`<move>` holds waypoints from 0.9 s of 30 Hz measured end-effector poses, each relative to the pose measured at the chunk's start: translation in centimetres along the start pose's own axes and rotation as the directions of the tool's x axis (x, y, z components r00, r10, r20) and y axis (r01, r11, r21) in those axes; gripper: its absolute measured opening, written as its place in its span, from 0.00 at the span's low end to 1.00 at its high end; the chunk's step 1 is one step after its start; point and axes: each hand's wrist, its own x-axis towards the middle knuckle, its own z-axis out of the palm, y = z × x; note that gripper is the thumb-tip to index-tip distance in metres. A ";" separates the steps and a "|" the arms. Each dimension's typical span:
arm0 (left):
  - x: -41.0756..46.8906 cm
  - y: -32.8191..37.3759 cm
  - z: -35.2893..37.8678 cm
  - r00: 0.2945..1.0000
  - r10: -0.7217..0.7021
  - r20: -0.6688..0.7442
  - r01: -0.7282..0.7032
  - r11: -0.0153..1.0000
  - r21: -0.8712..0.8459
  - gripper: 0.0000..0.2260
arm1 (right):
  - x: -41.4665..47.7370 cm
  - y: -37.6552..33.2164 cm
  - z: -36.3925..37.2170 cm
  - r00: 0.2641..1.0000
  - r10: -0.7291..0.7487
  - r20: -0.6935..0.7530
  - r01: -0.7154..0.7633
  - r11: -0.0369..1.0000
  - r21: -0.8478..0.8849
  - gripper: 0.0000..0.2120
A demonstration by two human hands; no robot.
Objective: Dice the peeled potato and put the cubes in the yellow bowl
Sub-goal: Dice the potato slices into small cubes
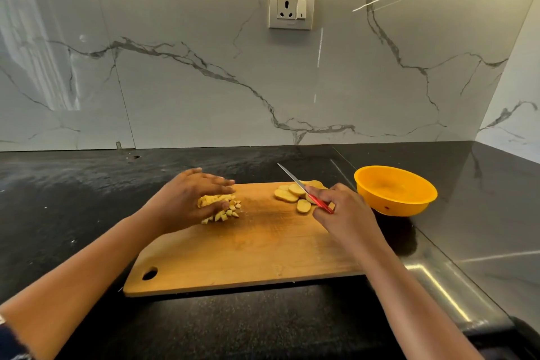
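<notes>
A wooden cutting board (254,248) lies on the black counter. A pile of potato cubes (225,209) sits at its far left, and my left hand (187,199) cups around it, fingers above and thumb below. Several potato slices (289,194) lie at the board's far right. My right hand (347,213) grips a red-handled knife (320,202) whose blade points up and left over the slices. The yellow bowl (397,193) stands on the counter right of the board; I see no cubes in it.
The black counter (73,199) runs to a marble backsplash with a wall socket (291,8). A side wall closes the right. A metal strip (438,280) runs along the counter at the lower right. The board overhangs a step near me.
</notes>
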 end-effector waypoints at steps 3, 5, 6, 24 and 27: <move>0.6 1.4 1.1 0.980 0.167 0.110 -0.185 0.965 0.187 0.27 | 0.0 -0.1 0.2 1.000 0.011 0.006 -0.011 1.000 -0.009 0.22; 0.7 1.5 1.4 0.974 0.199 0.108 -0.221 0.935 0.278 0.24 | 0.0 0.0 0.3 1.000 0.028 -0.011 -0.028 0.999 -0.016 0.22; 0.8 1.5 1.3 0.981 0.184 0.064 -0.195 0.941 0.277 0.22 | 0.0 0.1 0.3 0.999 0.039 -0.024 -0.039 0.999 -0.017 0.22; 10.8 4.4 3.9 0.942 -0.133 0.307 0.191 0.967 -0.169 0.18 | 0.0 1.0 -0.5 0.982 0.089 -0.168 -0.096 0.995 -0.034 0.23; 9.0 4.1 2.2 0.954 -0.091 0.285 0.161 0.959 -0.232 0.16 | 0.0 1.0 -0.4 0.983 0.075 -0.170 -0.082 0.996 -0.038 0.23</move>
